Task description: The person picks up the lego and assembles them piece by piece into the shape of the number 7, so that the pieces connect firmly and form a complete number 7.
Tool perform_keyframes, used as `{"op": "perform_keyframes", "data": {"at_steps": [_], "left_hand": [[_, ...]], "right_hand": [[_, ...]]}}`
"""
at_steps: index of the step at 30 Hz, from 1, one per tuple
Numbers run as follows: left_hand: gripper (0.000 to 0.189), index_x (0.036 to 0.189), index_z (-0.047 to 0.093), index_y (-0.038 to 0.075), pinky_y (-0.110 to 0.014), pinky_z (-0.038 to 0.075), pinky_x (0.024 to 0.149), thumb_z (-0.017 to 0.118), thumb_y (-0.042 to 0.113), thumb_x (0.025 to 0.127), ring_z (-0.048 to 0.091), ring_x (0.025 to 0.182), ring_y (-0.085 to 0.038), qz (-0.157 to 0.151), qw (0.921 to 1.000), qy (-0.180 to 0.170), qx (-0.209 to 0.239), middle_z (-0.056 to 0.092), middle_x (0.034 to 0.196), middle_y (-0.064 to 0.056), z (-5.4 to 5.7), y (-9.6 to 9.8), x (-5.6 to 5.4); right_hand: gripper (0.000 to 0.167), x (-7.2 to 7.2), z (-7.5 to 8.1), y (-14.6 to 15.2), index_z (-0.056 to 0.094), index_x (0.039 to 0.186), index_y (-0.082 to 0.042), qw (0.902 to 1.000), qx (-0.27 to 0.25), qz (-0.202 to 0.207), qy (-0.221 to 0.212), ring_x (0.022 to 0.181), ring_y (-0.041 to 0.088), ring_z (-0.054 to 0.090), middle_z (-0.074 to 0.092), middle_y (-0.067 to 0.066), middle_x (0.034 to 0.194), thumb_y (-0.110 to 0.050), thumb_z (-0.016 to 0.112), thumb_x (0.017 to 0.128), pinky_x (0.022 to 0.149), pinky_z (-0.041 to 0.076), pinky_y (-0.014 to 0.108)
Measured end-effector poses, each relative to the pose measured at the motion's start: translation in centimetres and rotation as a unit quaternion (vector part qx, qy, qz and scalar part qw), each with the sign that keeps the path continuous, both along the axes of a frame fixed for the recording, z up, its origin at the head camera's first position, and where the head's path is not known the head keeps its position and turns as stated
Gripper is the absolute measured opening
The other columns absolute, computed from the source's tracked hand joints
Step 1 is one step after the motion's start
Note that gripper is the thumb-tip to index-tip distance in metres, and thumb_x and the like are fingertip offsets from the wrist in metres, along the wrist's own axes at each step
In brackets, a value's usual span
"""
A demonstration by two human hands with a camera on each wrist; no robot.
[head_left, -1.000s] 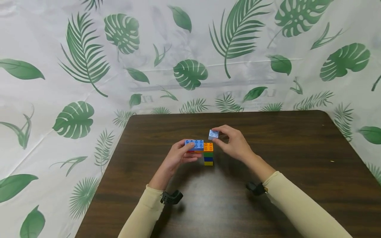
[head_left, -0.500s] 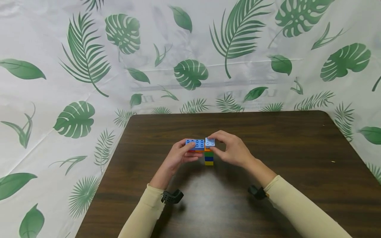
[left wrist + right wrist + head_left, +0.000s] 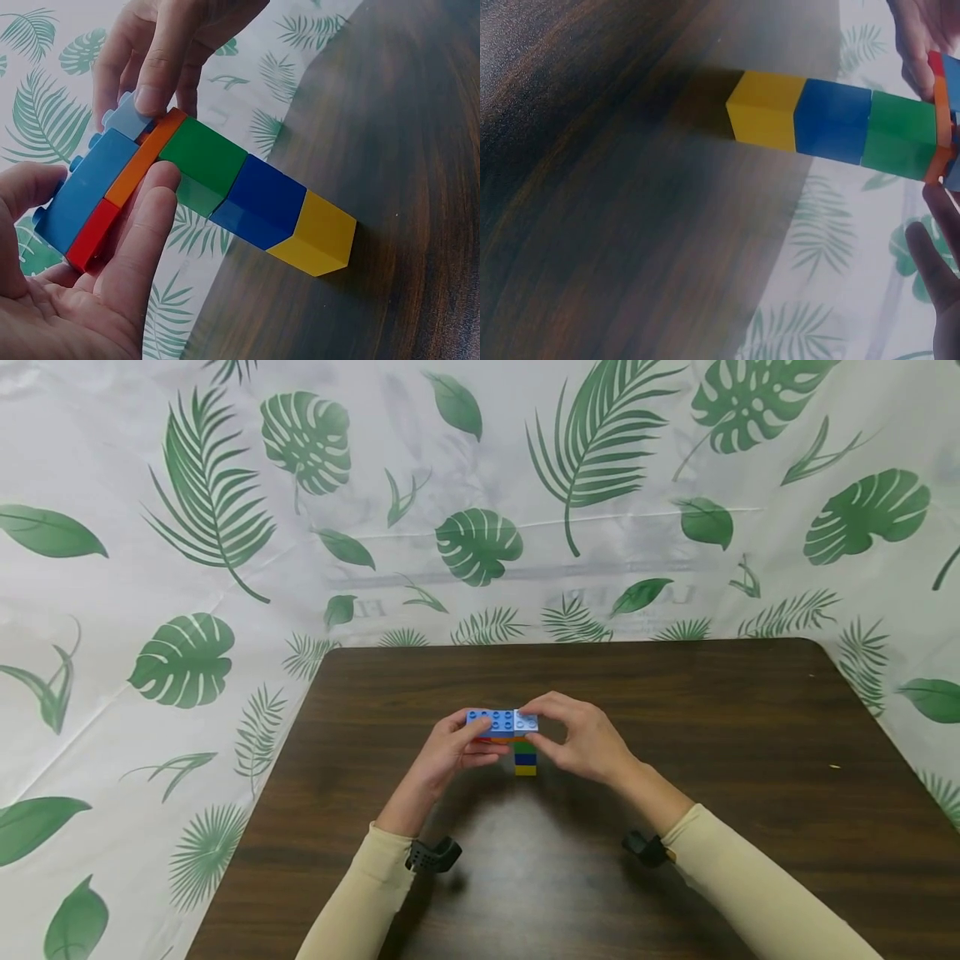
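Observation:
A toy brick tower stands upright: yellow brick [image 3: 319, 232] at the bottom, then dark blue [image 3: 259, 202], green [image 3: 210, 157] and a thin orange brick [image 3: 142, 161]. Left of the orange one, a red brick [image 3: 91, 231] lies under a long blue brick [image 3: 504, 725]. My left hand [image 3: 446, 752] grips this overhanging part, thumb on top and fingers beneath. With thumb and fingers, my right hand [image 3: 588, 739] pinches a small light blue brick [image 3: 528, 724] on top of the orange one, beside the long blue brick. A narrow gap shows under it in the left wrist view.
The dark wooden table [image 3: 712, 710] bears the tower near its middle. A white curtain [image 3: 495, 460] with green leaf prints hangs behind and to the left. Black bands [image 3: 433, 857] are worn at both wrists. A tiny yellowish speck [image 3: 835, 767] lies on the right of the table.
My right hand has brought the light blue brick down and left onto the orange brick, beside the long blue one. My left hand has kept its grip in place.

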State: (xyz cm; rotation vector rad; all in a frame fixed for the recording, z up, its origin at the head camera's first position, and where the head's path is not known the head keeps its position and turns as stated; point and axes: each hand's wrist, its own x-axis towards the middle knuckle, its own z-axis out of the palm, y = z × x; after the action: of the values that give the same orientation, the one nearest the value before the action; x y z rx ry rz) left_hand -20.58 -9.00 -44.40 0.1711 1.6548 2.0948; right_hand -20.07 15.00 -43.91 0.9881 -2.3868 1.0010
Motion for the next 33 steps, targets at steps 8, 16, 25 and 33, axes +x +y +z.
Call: {"op": "perform_keyframes", "data": {"at_steps": [8,16,25,33], "left_hand": [[0.042,0.129,0.050,-0.001,-0.039,0.055,0.081,0.060,0.027,0.099,0.072,0.090,-0.029,-0.002,1.0000,-0.001,-0.005,0.067,0.113,-0.021,-0.04,0.08,0.10],[0.043,0.129,0.050,-0.001,-0.041,0.054,0.081,0.061,0.028,0.099,0.071,0.094,-0.034,-0.002,1.0000,0.003,-0.002,0.067,0.114,-0.023,-0.03,0.11,0.11],[0.043,0.129,0.050,-0.002,-0.040,0.055,0.081,0.061,0.027,0.099,0.067,0.099,-0.041,-0.002,1.0000,0.004,-0.003,0.064,0.117,-0.028,0.09,0.06,0.15],[0.043,0.129,0.050,-0.001,-0.042,0.054,0.082,0.062,0.027,0.099,0.066,0.100,-0.042,-0.001,1.0000,0.002,-0.003,0.062,0.119,-0.030,0.01,0.01,0.12]], "right_hand": [[0.035,0.32,0.06,-0.01,0.069,0.115,-0.014,0.9999,0.007,-0.013,-0.003,0.090,0.011,0.065,0.067,-0.004,0.110,-0.016,0.081,0.083,0.076,0.057,0.034],[0.034,0.34,0.14,0.09,0.069,0.115,-0.015,0.9997,0.018,-0.017,-0.001,0.083,0.008,0.064,0.067,-0.004,0.110,-0.018,0.081,0.083,0.070,0.056,0.028],[0.033,0.28,-0.04,0.05,0.070,0.113,-0.016,0.9993,0.025,-0.029,-0.001,0.083,0.007,0.063,0.067,-0.006,0.109,-0.021,0.080,0.083,0.068,0.054,0.028],[0.033,0.16,-0.29,0.01,0.068,0.113,-0.018,0.9989,0.025,-0.037,-0.017,0.091,0.009,0.064,0.067,-0.007,0.108,-0.022,0.080,0.083,0.075,0.055,0.033]]}}
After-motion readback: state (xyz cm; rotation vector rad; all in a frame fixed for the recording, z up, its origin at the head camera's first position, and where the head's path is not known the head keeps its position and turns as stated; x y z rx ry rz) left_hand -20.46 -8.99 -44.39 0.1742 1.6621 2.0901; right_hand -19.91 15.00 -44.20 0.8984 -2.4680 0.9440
